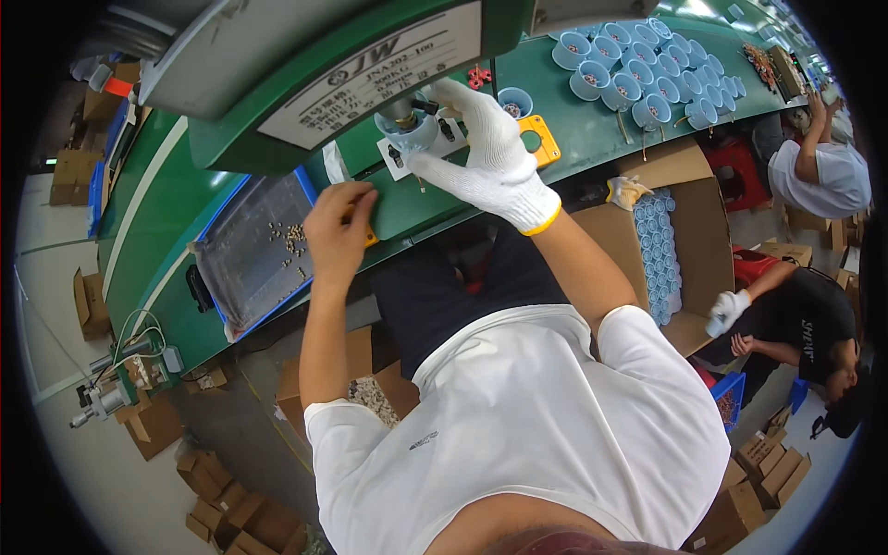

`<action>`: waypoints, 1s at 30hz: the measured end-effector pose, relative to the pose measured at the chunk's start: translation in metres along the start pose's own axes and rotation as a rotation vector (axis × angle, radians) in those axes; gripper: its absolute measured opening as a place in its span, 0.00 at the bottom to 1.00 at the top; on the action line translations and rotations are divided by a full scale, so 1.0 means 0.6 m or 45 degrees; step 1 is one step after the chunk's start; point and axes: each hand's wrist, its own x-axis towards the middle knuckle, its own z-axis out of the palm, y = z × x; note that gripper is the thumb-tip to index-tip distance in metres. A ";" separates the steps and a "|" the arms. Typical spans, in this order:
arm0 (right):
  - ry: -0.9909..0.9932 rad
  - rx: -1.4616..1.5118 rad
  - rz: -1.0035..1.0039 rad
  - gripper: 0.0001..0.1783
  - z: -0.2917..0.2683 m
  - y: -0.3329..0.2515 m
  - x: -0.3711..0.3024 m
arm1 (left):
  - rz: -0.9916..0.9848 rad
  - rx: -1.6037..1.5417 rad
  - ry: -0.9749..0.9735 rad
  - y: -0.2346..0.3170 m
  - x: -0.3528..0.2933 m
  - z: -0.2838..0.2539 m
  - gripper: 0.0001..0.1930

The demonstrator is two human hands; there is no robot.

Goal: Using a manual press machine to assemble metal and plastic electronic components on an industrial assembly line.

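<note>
On the bench (578, 139), the pale-blue cup (416, 141) is gripped by the right hand's (499, 153) gloved fingers, partly obscured by the green press (231, 134). It is flanked by a parts tray (240, 254) and clustered cups (651, 113). Whether anything is held by the left hand's (338, 227) curled fingers cannot be told.

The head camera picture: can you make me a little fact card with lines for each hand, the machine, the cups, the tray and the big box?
Left hand: bare, fingers curled, at the bench edge beside the tray
Right hand: white glove with yellow cuff, thumb against a light-blue cup
Machine: green press, over that cup
More cups: many light-blue cups grouped on the green bench
Tray: blue-rimmed, small brass-coloured pieces inside
Box: open cardboard box, rows of light-blue items inside
</note>
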 end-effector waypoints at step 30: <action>-0.159 -0.986 -0.073 0.18 -0.178 0.235 0.213 | 0.069 0.145 0.093 -0.007 -0.012 0.020 0.05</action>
